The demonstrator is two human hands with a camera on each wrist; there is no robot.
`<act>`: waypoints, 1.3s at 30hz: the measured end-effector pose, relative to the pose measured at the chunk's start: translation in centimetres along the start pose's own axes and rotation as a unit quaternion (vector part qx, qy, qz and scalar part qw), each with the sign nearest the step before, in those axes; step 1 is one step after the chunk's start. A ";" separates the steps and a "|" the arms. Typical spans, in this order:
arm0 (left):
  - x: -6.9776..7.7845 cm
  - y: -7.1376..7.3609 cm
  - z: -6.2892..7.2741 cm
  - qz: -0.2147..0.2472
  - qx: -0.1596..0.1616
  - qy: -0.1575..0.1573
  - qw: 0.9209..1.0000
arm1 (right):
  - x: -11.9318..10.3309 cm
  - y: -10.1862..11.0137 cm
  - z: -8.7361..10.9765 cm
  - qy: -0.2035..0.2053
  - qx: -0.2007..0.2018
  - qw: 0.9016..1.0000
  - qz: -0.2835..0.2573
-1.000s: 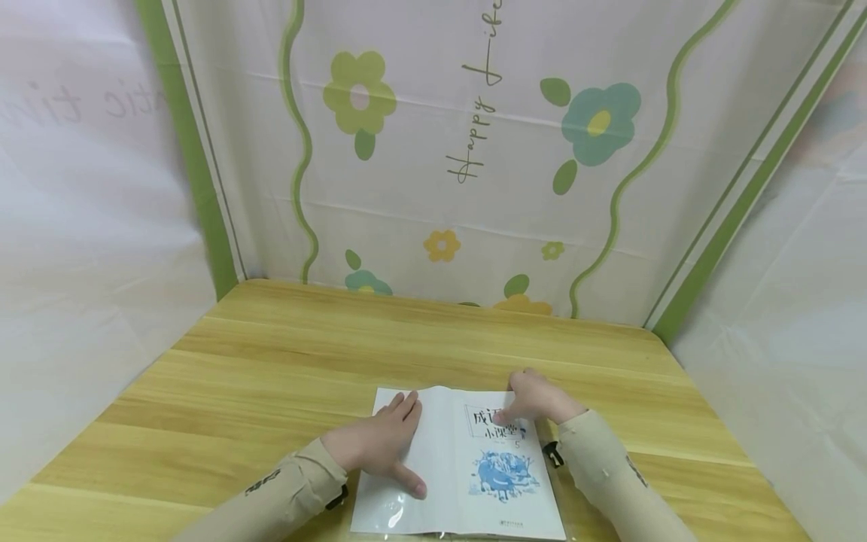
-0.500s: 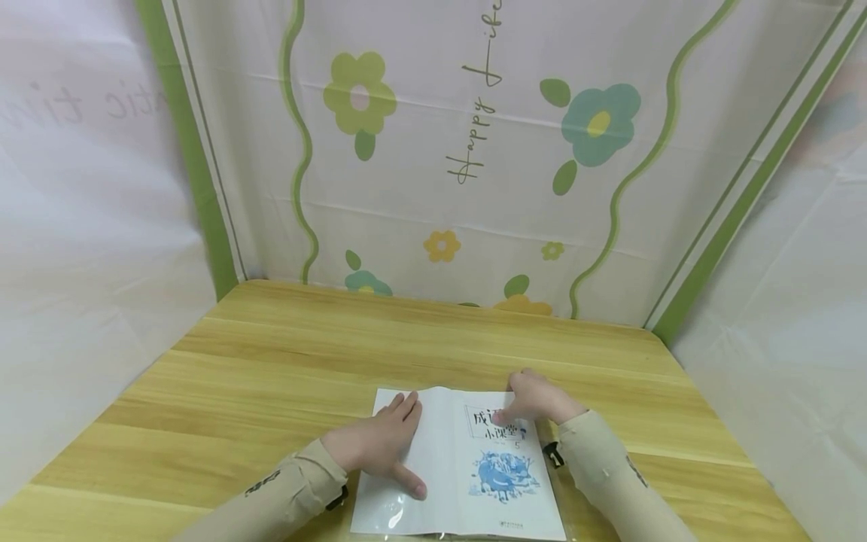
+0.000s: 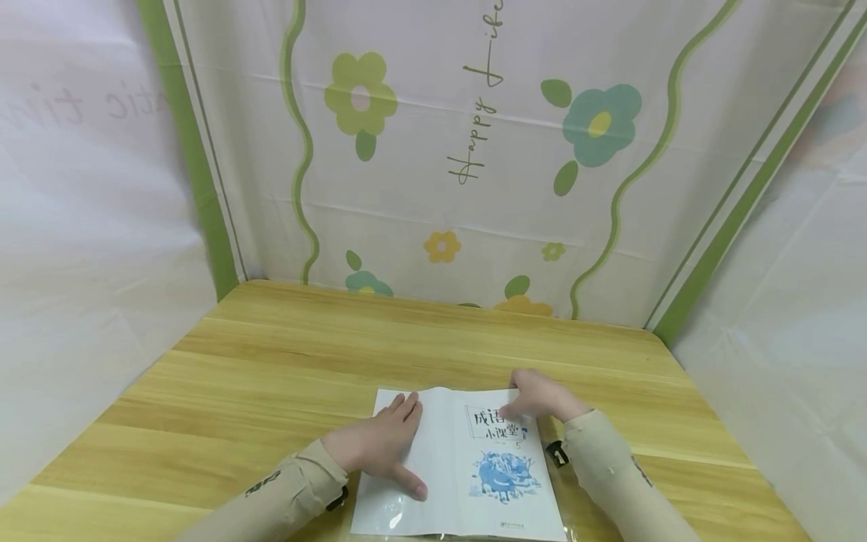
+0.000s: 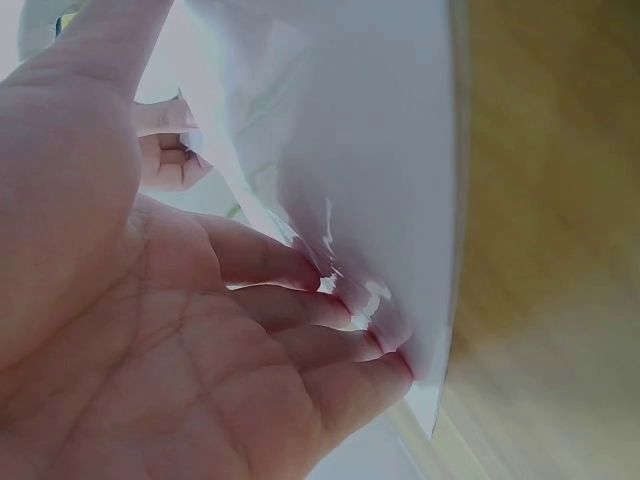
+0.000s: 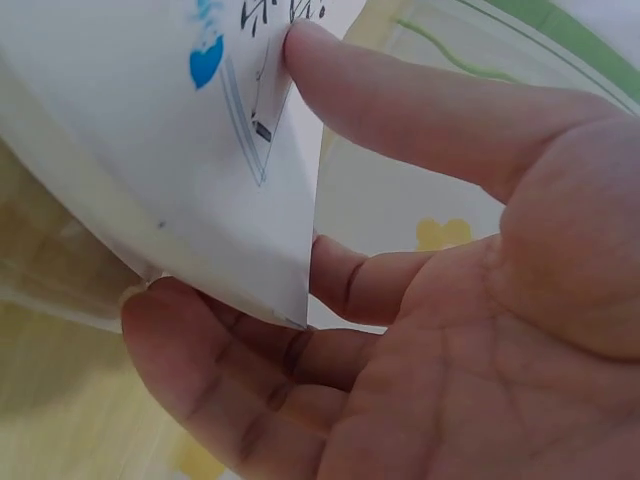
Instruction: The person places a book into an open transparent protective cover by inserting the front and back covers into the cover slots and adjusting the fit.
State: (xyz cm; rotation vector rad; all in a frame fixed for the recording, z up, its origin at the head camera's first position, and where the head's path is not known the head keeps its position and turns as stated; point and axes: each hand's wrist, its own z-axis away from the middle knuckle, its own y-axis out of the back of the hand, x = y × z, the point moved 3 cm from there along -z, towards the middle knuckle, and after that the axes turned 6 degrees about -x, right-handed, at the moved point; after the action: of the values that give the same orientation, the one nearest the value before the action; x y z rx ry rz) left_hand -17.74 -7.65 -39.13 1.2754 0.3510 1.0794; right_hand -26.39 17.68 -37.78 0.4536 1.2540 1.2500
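Observation:
A white book (image 3: 501,474) with black Chinese characters and a blue picture on its front lies spread on the table, both covers facing up. A glossy clear film edges it. My left hand (image 3: 382,444) rests on the plain left cover, thumb spread toward the spine. In the left wrist view its nearly straight fingertips touch the shiny film (image 4: 375,295). At the book's upper right corner, my right hand (image 3: 542,395) grips the cover. The right wrist view shows its thumb (image 5: 340,75) on the printed face and the other fingers bent under the edge; the pages beneath are hidden.
The wooden table (image 3: 325,339) extends behind the book and to both sides. A white cloth (image 3: 420,188) with flowers and green wavy lines hangs at its back edge, and pale cloth (image 3: 88,263) hangs on either side. Black bands (image 3: 558,453) sit at both wrists.
My right hand has shifted slightly to the right, its thumb sliding off part of the title so more of the characters show. The left hand and the book stay in place.

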 end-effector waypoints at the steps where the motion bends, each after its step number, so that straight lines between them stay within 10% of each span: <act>1: 0.0 0.0 0.0 0.001 0.000 0.000 1.000 | 0.0 0.0 0.0 -0.001 0.000 1.000 -0.001; 16: 0.1 0.0 -0.1 -0.004 0.003 0.002 1.000 | 0.2 0.8 0.4 0.003 0.018 0.999 -0.032; 27: 0.3 0.5 0.4 0.010 -0.004 0.000 1.000 | -0.4 3.0 2.0 0.061 -0.063 0.973 -0.213; 39: 0.1 0.5 0.4 0.012 -0.005 0.002 1.000 | -2.7 2.6 3.9 0.089 -0.100 0.975 -0.179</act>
State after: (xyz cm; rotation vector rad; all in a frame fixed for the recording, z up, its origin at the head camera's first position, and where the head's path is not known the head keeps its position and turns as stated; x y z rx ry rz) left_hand -17.60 -7.88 -38.47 1.2720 0.3342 1.1037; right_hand -23.63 17.58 -33.12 -0.0348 1.2762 1.1084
